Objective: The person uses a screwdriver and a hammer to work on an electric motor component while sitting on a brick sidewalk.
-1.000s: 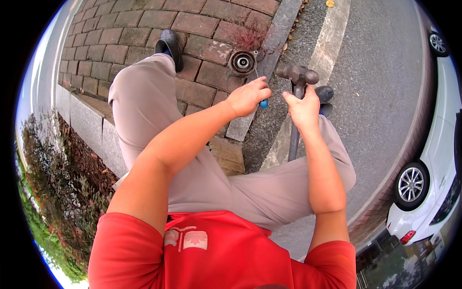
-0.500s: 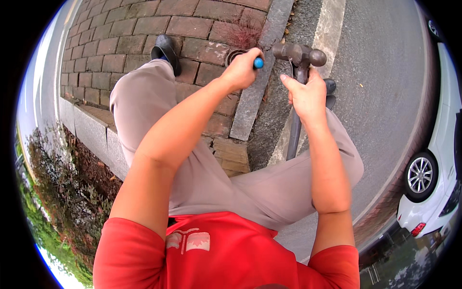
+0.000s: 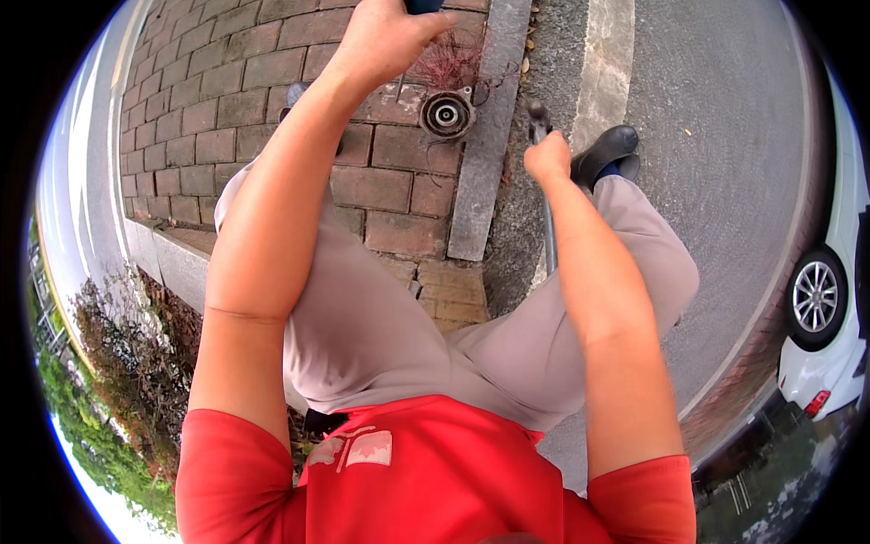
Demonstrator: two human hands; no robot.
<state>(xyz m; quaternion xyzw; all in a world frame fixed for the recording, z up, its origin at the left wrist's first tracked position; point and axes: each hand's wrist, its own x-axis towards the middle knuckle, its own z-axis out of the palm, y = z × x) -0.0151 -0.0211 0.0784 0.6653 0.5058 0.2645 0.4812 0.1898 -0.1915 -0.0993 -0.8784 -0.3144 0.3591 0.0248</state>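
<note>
My left hand (image 3: 379, 45) is at the top edge, closed round the dark blue handle of a screwdriver (image 3: 423, 5). A thin metal shaft shows below the hand; the upper end of the handle is out of frame. Just right of and below it, a round metal motor part (image 3: 447, 115) with a ringed centre lies on the bricks. A tangle of fine reddish wires (image 3: 450, 63) spreads beyond it. My right hand (image 3: 548, 156) grips a hammer (image 3: 538, 112) close to its metal head. The hammer's handle runs down toward my right thigh.
Brick paving (image 3: 367, 188) lies on the left, bordered by a grey kerbstone (image 3: 489, 172). Beyond that is the asphalt road with a white painted stripe (image 3: 605, 63). My black shoe (image 3: 605, 152) rests there. A white car (image 3: 820, 358) stands far right; shrubs (image 3: 136, 363) grow at left.
My left hand has moved up and left with the screwdriver, uncovering the motor part. My right hand has shifted slightly left and down, turning the hammer so its head appears end-on.
</note>
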